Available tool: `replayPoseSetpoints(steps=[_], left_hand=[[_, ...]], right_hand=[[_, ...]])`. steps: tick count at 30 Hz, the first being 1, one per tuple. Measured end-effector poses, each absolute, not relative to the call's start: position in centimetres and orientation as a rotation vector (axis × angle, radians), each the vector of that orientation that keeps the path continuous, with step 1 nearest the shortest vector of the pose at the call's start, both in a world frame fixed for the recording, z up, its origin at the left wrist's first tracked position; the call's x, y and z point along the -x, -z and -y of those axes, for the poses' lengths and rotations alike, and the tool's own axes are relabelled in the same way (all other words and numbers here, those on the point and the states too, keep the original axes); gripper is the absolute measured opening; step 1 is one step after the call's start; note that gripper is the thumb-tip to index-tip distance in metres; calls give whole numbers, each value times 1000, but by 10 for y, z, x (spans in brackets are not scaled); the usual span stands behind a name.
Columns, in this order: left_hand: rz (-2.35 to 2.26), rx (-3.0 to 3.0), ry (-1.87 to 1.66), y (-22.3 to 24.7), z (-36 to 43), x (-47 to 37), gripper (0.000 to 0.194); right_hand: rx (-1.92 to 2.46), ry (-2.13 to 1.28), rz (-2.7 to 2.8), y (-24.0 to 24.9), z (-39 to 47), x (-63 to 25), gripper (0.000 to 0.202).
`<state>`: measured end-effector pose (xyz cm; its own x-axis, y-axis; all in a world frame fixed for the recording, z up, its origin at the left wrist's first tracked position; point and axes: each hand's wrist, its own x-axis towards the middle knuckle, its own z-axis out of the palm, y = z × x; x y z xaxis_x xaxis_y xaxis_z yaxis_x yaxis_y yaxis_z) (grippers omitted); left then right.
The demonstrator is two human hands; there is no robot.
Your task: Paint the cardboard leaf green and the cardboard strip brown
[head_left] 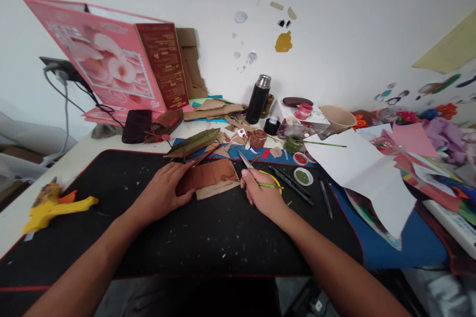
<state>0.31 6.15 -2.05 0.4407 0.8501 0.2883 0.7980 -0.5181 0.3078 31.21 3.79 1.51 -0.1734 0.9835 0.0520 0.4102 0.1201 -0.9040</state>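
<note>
A brown-painted piece of cardboard (211, 175) lies on the black mat, with a bare tan strip along its lower edge. My left hand (167, 190) rests on its left end, fingers and thumb spread over it. At the right, my right hand (260, 190) is closed around a thin green paintbrush (270, 185), just beside the cardboard's right edge. Scissors with a yellow handle (277, 181) lie partly under my right hand, their metal blades (244, 159) pointing up and left. A large green leaf (195, 142) lies behind the cardboard.
Paint jars (258, 138), a black thermos (258, 99) and cardboard scraps stand or lie behind the mat. A green paint dish (303, 176) and pens are to the right. A yellow glue gun (55, 208) lies at the left, white paper (357, 163) at the right.
</note>
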Motion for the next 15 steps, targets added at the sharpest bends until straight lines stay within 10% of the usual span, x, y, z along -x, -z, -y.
replayPoseSetpoints(steps=[15], left_hand=[[-1457,-2600,-611,22,-62,-2,67]], right_hand=[[1393,-871,1688,-10,-65,-304,51]])
